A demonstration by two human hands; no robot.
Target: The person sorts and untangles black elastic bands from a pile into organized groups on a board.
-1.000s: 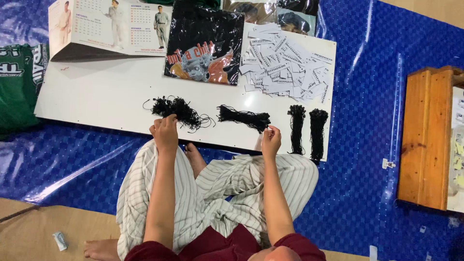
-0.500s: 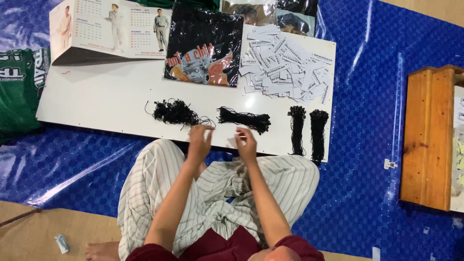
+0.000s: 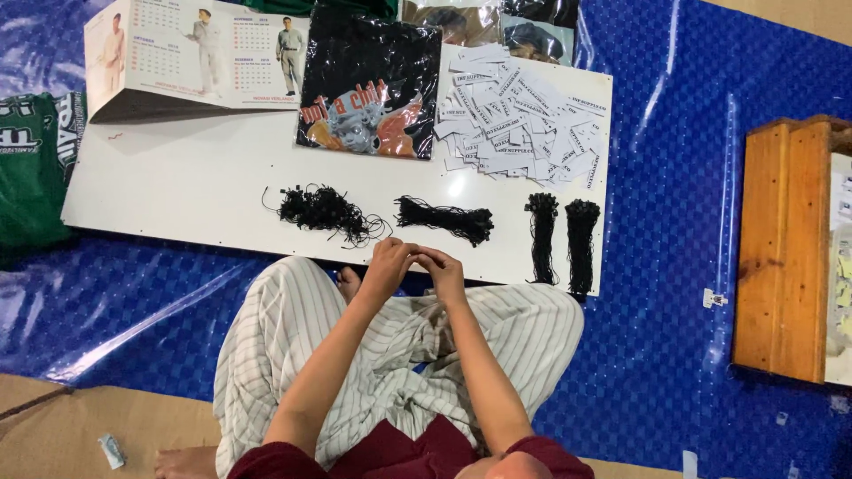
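Left hand (image 3: pixel 388 263), right hand (image 3: pixel 441 269) touching at white board (image 3: pixel 195 191) edge, near black strings (image 3: pixel 444 219).

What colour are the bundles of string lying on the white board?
Black: all four string bundles on the white board, seen clearly in the head view.

White paper labels (image 3: pixel 524 124) heaped top-right
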